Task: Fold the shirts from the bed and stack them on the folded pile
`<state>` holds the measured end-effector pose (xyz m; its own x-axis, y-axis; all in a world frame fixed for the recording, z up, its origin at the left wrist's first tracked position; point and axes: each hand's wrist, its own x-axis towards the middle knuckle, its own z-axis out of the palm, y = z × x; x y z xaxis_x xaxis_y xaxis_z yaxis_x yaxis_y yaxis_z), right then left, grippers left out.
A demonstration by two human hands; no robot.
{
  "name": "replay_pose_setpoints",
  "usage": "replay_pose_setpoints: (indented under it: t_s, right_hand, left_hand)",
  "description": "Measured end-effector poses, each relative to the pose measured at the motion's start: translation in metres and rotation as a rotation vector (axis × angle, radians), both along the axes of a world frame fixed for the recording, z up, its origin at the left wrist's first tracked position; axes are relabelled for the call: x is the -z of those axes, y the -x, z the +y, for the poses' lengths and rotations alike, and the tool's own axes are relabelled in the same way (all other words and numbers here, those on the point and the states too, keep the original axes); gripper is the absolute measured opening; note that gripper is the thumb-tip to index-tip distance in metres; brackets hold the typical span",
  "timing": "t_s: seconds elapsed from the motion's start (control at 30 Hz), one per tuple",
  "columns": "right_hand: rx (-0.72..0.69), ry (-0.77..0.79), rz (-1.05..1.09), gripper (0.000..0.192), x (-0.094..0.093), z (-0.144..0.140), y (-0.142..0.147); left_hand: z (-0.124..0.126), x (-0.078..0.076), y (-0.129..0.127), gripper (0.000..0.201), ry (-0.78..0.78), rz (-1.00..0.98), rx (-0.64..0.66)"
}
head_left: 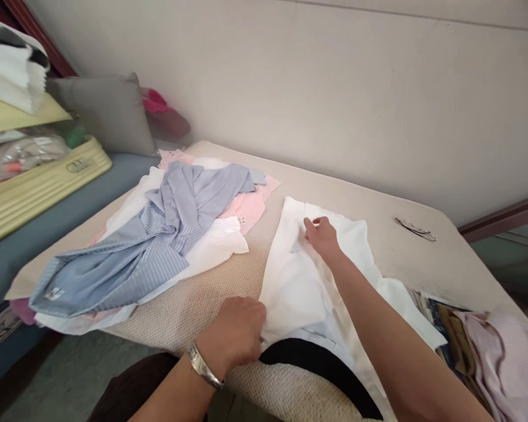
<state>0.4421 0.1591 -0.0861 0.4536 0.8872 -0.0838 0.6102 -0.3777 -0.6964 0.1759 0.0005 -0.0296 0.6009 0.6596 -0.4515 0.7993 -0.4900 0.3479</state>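
Head view: we see the white garment (294,287) spread on the padded board (378,199), to the right of the blue striped shirt (171,234), with a black band (317,358) curving along its near end. Our left hand (240,329) is curled closed at the garment's near left edge, seemingly pinching the cloth; our right hand (323,237) is half-curled over its far part, and we cannot tell whether those fingers grip any fabric. We judge the garment light, soft and limp, quick to crease. The band looks firmer, so we would hold there or by the side edges, using 2 hands set apart.
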Motion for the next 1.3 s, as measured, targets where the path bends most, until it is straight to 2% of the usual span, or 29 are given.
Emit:
replay_pose_setpoints:
  t_s: [0.13,0.23,0.33,0.43,0.5,0.6,0.67,0.73,0.83,0.93,1.07,1.17,1.3]
  right_hand:
    - [-0.116,0.188,-0.436,0.046,-0.002,-0.095,-0.002]
    - [-0.198,0.324,-0.515,0.05,-0.004,-0.14,0.003]
    - [-0.242,0.283,-0.467,0.036,-0.008,-0.155,0.003]
    - [-0.198,0.165,-0.481,0.03,-0.011,-0.157,-0.004]
    - [-0.212,0.195,-0.551,0.029,-0.009,-0.158,-0.011]
    - [-0.323,0.296,-0.646,0.026,-0.004,-0.165,-0.018]
    - [-0.349,0.317,-0.702,0.028,-0.005,-0.17,-0.019]
    - [-0.309,0.297,-0.788,0.031,-0.011,-0.172,-0.017]
    - [-0.282,0.154,-0.919,0.03,-0.023,-0.162,-0.007]
    - [-0.348,-0.011,-0.915,0.029,-0.027,-0.137,0.013]
    - [-0.57,-0.163,-0.789,0.059,-0.008,-0.088,0.043]
    - [-0.675,-0.064,-0.697,0.078,0.015,-0.044,0.053]
    - [-0.597,0.137,-0.627,0.084,0.032,0.015,0.044]
  left_hand:
    - [0.003,0.001,0.004,0.024,-0.035,-0.012,0.005]
    - [0.006,-0.004,0.005,0.021,-0.042,-0.007,0.013]
    - [0.007,-0.009,0.005,0.018,-0.045,-0.012,0.03]
    - [0.007,-0.009,0.005,0.017,-0.06,-0.007,0.046]
    - [0.008,-0.007,0.006,0.015,-0.056,0.005,0.046]
    - [0.012,-0.006,0.012,0.008,-0.004,0.009,0.028]
    - [0.017,-0.006,0.015,0.002,0.001,-0.014,-0.025]
    - [0.02,-0.005,0.013,0.007,-0.073,-0.095,-0.116]
    - [0.017,-0.001,0.0,0.017,-0.156,-0.303,-0.158]
    - [0.008,0.009,-0.016,0.017,-0.102,-0.342,-0.021]
    - [-0.001,0.022,-0.023,0.018,-0.104,-0.257,0.063]
    - [-0.003,0.022,-0.025,0.019,-0.089,-0.245,0.062]
    - [-0.002,0.015,-0.027,0.018,-0.025,-0.242,0.059]
